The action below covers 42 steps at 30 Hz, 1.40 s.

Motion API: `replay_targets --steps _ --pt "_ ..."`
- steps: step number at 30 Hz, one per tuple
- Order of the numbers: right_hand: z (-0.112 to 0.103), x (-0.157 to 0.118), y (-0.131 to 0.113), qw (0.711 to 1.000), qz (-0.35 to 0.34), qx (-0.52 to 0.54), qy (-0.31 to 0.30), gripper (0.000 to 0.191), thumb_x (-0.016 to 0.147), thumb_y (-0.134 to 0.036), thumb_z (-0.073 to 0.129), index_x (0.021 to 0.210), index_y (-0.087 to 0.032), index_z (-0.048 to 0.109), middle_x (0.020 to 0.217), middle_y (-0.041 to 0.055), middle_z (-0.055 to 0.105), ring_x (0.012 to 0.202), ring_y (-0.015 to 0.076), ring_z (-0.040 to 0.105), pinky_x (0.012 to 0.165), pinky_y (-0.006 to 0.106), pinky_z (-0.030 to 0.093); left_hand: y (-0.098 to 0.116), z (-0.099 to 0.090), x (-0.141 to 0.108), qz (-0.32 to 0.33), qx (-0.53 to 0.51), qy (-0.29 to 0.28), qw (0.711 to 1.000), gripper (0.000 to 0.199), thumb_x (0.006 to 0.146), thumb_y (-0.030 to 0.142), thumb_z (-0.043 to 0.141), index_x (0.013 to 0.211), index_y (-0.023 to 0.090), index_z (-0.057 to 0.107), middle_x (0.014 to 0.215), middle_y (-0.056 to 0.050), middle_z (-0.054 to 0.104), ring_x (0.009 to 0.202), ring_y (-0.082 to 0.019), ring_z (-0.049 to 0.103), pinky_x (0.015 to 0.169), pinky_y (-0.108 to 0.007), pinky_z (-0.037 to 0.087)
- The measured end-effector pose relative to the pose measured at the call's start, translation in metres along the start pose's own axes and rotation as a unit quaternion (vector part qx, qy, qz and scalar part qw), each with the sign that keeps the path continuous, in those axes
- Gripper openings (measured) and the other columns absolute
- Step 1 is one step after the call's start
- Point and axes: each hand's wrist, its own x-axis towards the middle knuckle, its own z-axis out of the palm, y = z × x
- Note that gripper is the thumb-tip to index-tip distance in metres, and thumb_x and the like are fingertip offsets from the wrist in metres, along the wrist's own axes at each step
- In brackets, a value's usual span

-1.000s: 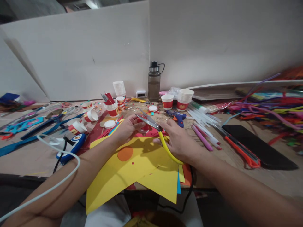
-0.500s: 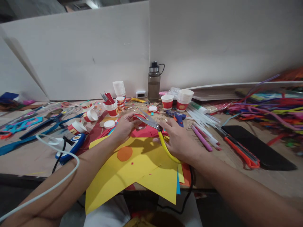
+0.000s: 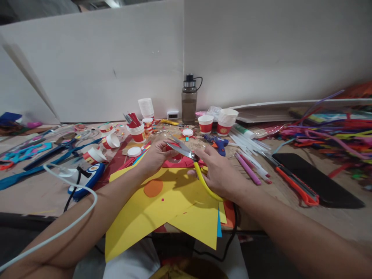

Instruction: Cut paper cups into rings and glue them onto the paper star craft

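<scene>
My right hand is closed around the yellow handles of a pair of scissors, whose metal blades are parted and point left. Between the fingers of my left hand is a small piece of red paper, right at the blades; its exact outline is partly hidden. Under both hands lie large sheets of yellow paper that overhang the table's front edge. On top of them rests an orange paper circle, with a tiny red scrap beside it.
A water bottle and stacked paper cups stand at the back. A glue gun, glue sticks, a red utility knife and a black phone lie right. A blue-white power strip with cables sits left.
</scene>
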Motion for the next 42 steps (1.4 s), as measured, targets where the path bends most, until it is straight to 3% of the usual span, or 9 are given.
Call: replay_targets --steps 5,20,27,34,42 --pt "-0.0003 0.0002 0.0001 1.0 -0.006 0.004 0.0 0.051 0.088 -0.055 0.049 0.125 -0.02 0.051 0.104 0.0112 0.052 0.08 0.0209 0.057 0.075 0.036 0.049 -0.0031 -0.0035 0.0002 -0.008 0.013 -0.006 1.0 0.03 0.059 0.026 0.084 0.08 0.014 0.066 0.079 -0.002 0.068 0.065 -0.012 0.063 0.055 -0.022 0.054" --pt "0.0 -0.0006 0.0003 1.0 0.0 -0.017 0.002 0.053 0.088 -0.058 0.047 0.124 -0.019 0.053 0.101 0.012 0.057 0.077 0.0223 0.057 0.07 0.035 0.046 0.0004 -0.0066 0.0011 -0.004 0.023 -0.023 0.999 0.033 0.062 0.025 0.082 0.088 0.013 0.066 0.071 -0.002 0.067 0.06 -0.011 0.061 0.052 -0.019 0.05" --pt "-0.0052 0.0014 0.0007 1.0 0.013 0.024 0.006 0.056 0.088 -0.054 0.051 0.131 -0.018 0.048 0.112 0.0145 0.055 0.096 0.0275 0.057 0.081 0.039 0.046 0.0047 -0.0041 0.0018 0.016 0.0 0.016 1.0 0.028 0.06 0.023 0.081 0.075 0.013 0.06 0.067 -0.001 0.066 0.057 -0.011 0.062 0.05 -0.019 0.051" --pt "-0.0033 0.0004 0.0003 0.999 0.014 0.042 -0.003 0.055 0.086 -0.054 0.052 0.13 -0.022 0.046 0.11 0.0116 0.047 0.092 0.0245 0.056 0.081 0.039 0.048 -0.0006 -0.0055 0.0004 -0.009 -0.016 -0.016 1.0 0.031 0.064 0.024 0.081 0.086 0.015 0.061 0.078 -0.002 0.07 0.064 -0.017 0.068 0.052 -0.026 0.057" --pt "0.0007 0.0003 0.0004 0.999 -0.002 0.045 -0.006 0.056 0.087 -0.056 0.05 0.131 -0.022 0.047 0.104 0.01 0.048 0.086 0.0224 0.055 0.078 0.038 0.049 -0.0008 -0.0025 -0.0002 -0.013 0.01 -0.022 1.0 0.031 0.066 0.029 0.081 0.082 0.013 0.06 0.072 -0.003 0.069 0.062 -0.015 0.068 0.051 -0.023 0.057"
